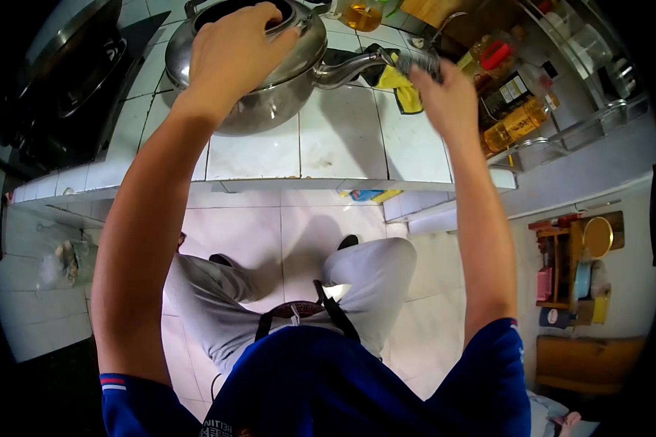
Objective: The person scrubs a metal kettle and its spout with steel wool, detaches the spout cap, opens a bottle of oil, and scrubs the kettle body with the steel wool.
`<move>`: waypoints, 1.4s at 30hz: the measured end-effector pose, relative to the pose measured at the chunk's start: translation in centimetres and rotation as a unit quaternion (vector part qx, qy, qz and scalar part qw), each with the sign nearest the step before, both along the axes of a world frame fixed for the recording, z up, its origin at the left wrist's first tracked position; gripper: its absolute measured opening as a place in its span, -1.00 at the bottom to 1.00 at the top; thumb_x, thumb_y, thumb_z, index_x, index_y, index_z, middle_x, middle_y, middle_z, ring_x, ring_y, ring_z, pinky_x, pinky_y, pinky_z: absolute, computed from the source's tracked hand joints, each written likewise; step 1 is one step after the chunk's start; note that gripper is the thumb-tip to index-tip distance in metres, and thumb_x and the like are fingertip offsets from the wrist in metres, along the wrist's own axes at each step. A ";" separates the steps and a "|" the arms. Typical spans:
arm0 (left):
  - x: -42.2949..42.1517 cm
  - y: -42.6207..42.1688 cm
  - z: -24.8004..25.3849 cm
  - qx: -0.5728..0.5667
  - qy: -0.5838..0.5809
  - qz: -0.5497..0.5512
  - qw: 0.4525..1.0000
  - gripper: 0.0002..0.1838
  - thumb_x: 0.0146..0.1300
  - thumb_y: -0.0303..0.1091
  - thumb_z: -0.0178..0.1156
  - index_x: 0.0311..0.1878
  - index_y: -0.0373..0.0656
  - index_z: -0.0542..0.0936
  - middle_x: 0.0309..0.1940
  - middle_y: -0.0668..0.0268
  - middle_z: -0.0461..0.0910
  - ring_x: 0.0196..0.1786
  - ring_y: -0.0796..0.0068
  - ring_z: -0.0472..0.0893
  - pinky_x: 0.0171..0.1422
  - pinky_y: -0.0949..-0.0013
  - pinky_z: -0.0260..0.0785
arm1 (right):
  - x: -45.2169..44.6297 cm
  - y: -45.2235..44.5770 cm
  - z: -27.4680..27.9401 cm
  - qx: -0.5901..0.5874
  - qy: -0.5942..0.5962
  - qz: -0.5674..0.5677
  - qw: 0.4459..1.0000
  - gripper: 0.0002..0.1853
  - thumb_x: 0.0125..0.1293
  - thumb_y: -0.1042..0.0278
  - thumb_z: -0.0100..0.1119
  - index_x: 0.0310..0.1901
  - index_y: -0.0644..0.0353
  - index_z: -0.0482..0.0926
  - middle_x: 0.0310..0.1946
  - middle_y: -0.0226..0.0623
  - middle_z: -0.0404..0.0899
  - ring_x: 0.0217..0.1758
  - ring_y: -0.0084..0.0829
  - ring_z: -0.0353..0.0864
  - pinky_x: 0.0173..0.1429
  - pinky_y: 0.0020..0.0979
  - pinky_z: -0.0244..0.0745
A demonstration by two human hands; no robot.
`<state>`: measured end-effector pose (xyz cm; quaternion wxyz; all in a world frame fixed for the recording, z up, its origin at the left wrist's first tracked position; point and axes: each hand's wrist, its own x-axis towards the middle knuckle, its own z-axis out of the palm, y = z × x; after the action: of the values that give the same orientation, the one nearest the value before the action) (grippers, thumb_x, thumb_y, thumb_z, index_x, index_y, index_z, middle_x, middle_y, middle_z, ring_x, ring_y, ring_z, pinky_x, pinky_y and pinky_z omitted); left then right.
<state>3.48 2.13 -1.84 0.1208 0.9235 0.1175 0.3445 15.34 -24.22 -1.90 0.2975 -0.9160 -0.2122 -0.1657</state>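
A metal kettle [270,105] stands on the white tiled counter, its round top opening dark and its spout [346,71] pointing right. My left hand [237,54] lies over the kettle's top with its fingers curled at the opening's rim, gripping it. In my right hand [444,91] is a grey steel wool scrubber [419,65], smeared by motion. The scrubber is close by the spout's tip; I cannot tell whether they touch. A yellow and black cloth [407,91] lies on the counter under and beside the spout.
A black gas stove [73,109] with pans is at the left. Oil bottles [517,125] and a wire rack [598,120] stand at the right. A container of amber liquid [362,16] sits behind the kettle. The counter's front edge [299,183] runs before my legs.
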 end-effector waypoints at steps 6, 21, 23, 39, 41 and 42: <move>-0.5 -2.2 1.5 0.168 -0.114 -0.080 0.976 -0.71 0.19 -0.23 0.35 -0.05 -0.09 0.69 -0.19 0.27 0.60 -0.11 0.19 0.62 -0.04 0.20 0.45 | -2.4 -2.1 -7.3 0.032 0.138 0.022 0.990 -0.56 0.17 0.09 0.35 -0.04 0.29 0.66 -0.28 -0.02 0.71 -0.15 -0.01 0.69 -0.05 -0.09 0.52; 4.7 -8.5 0.9 0.153 -0.108 -0.184 0.965 -0.77 0.00 -0.37 0.52 -0.25 -0.14 0.71 -0.44 0.30 0.57 -0.50 0.38 0.58 -0.42 0.37 0.42 | -1.7 -2.9 -11.8 0.181 0.032 0.151 0.971 -0.50 0.08 0.36 0.38 0.11 0.28 0.62 0.16 0.02 0.60 0.21 0.05 0.56 0.42 -0.04 0.32; 4.7 -8.8 0.4 0.059 -0.103 -0.163 0.979 -0.85 0.08 -0.42 0.46 -0.30 -0.20 0.70 -0.49 0.37 0.57 -0.55 0.59 0.52 -0.48 0.47 0.35 | -1.6 -3.0 -11.9 0.199 0.039 0.147 0.968 -0.53 0.10 0.38 0.37 0.09 0.27 0.63 0.15 0.00 0.61 0.21 0.03 0.56 0.44 -0.04 0.30; 2.8 -9.7 -0.4 -0.554 -0.018 -0.150 0.819 -0.78 0.44 -0.36 0.20 0.06 -0.21 0.61 -0.30 0.33 0.67 -0.35 0.63 0.62 -0.35 0.55 0.43 | -1.8 -3.5 -11.6 0.240 0.052 0.157 0.956 -0.53 0.06 0.57 0.29 0.09 0.35 0.60 0.08 0.03 0.63 0.14 -0.04 0.62 0.30 -0.23 0.46; 2.8 -9.8 -0.5 -0.577 -0.026 -0.158 0.801 -0.76 0.44 -0.35 0.20 0.08 -0.23 0.60 -0.28 0.32 0.67 -0.35 0.64 0.61 -0.36 0.57 0.42 | -1.8 -3.6 -11.6 0.238 0.051 0.162 0.956 -0.51 0.04 0.58 0.27 0.10 0.36 0.59 0.09 0.04 0.62 0.15 -0.02 0.61 0.31 -0.22 0.44; 2.8 -9.8 -0.6 -0.598 -0.030 -0.163 0.784 -0.74 0.44 -0.34 0.20 0.10 -0.26 0.59 -0.27 0.32 0.66 -0.36 0.64 0.60 -0.37 0.59 0.41 | -1.7 -3.7 -11.6 0.231 0.034 0.176 0.956 -0.49 0.04 0.59 0.23 0.12 0.38 0.58 0.12 0.05 0.61 0.18 -0.02 0.59 0.34 -0.22 0.42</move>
<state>6.29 -7.65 -2.43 0.7066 0.6609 0.1434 0.2080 13.62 -27.93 -13.54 0.5323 -0.7756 -0.3156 -0.1244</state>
